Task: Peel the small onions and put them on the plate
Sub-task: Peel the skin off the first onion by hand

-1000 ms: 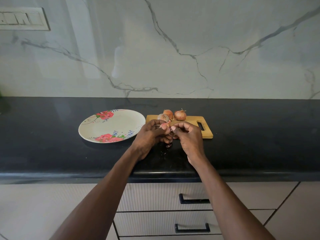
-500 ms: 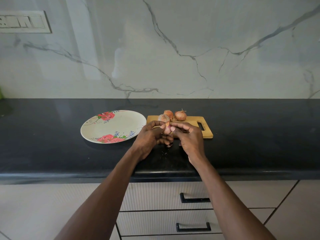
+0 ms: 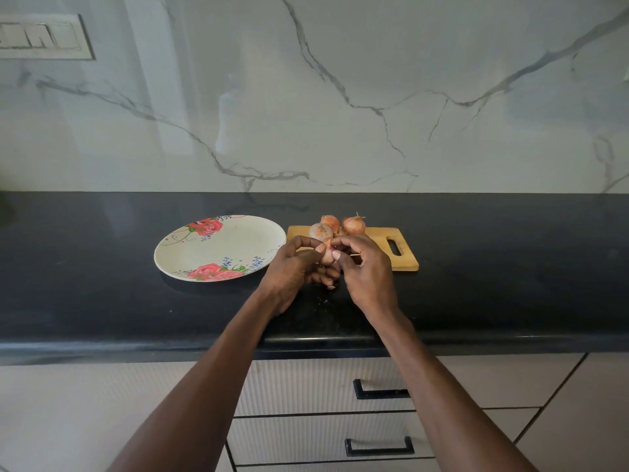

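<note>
Above the counter, both hands pinch one onion.

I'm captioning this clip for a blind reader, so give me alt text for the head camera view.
Two hands, left and right, hold a small onion between them above a black counter, fingers picking at its skin. Three unpeeled onions sit on a wooden board behind, beside a bare floral plate.

There were four small brown-skinned onions: three on the one wooden cutting board, one held. One floral plate, two hands, two black drawer handles.
</note>
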`<state>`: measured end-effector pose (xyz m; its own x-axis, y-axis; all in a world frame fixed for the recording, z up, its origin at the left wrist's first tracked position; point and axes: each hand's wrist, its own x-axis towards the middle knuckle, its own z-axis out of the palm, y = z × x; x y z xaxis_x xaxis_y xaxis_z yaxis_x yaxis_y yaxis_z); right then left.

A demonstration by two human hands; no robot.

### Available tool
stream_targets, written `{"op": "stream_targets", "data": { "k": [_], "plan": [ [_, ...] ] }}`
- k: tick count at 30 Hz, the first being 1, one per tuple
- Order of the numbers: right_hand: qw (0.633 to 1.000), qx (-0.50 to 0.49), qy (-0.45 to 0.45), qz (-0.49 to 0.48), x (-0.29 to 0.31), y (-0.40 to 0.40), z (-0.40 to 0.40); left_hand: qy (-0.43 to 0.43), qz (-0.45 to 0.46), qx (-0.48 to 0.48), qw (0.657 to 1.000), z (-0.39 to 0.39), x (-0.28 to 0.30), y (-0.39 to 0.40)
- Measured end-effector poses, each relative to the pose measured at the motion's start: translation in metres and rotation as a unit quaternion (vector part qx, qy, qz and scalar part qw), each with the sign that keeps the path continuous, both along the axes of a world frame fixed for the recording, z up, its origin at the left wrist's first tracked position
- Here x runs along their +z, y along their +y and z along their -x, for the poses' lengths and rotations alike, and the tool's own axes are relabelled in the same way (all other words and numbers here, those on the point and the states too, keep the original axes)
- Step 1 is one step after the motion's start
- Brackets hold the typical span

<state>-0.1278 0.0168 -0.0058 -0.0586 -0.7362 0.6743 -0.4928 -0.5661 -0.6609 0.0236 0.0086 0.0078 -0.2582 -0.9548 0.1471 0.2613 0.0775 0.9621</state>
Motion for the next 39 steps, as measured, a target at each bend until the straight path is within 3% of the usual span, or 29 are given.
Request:
{"op": "stream_targets", "data": {
  "k": [11,19,30,35,39],
  "plan": [
    [0.994,-0.007,0.107,0.029,0.001,0.006,-0.009,-0.036,0.008,0.034,0.999,0.002,-0.003,0.000],
    [0.985,-0.031,0.167,-0.002,0.001,0.006,-0.012,-0.040,0.001,0.069,0.997,0.004,-0.003,-0.002],
    [0.987,-0.033,0.160,0.004,-0.002,0.006,-0.013,-0.020,-0.011,0.070,0.997,0.000,-0.004,-0.005],
    [0.996,-0.052,0.065,-0.009,0.000,0.007,-0.008,0.012,-0.016,0.049,0.999,-0.001,-0.003,-0.006],
    [0.996,-0.071,0.046,-0.002,0.001,0.007,-0.007,0.012,-0.024,0.032,0.999,-0.003,-0.003,-0.008]
  ]
}}
